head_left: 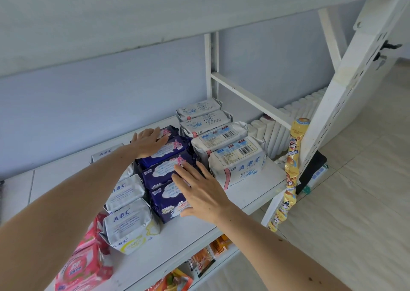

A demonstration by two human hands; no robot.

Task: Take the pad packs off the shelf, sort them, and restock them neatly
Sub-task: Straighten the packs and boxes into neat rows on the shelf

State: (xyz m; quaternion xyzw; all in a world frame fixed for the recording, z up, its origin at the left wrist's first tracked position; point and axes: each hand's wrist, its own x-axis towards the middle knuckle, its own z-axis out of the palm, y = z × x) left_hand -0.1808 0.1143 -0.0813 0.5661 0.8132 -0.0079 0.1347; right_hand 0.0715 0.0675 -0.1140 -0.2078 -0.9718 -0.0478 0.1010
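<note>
Three rows of pad packs stand on the white shelf (248,193). The middle row is dark purple packs (163,171). My left hand (149,141) lies flat on the far end of that row, fingers straight. My right hand (199,191) presses with spread fingers on the near purple packs. To the left runs a row of silver ABC packs (127,222). To the right is a row of white packs with pink trim (235,160). Neither hand grips a pack.
Pink packs (82,266) lie at the shelf's near left end. A strip of yellow snack sachets (290,173) hangs from the white upright (337,104) on the right. Orange packets (199,262) fill the shelf below. The upper shelf's underside is close overhead. Tiled floor lies to the right.
</note>
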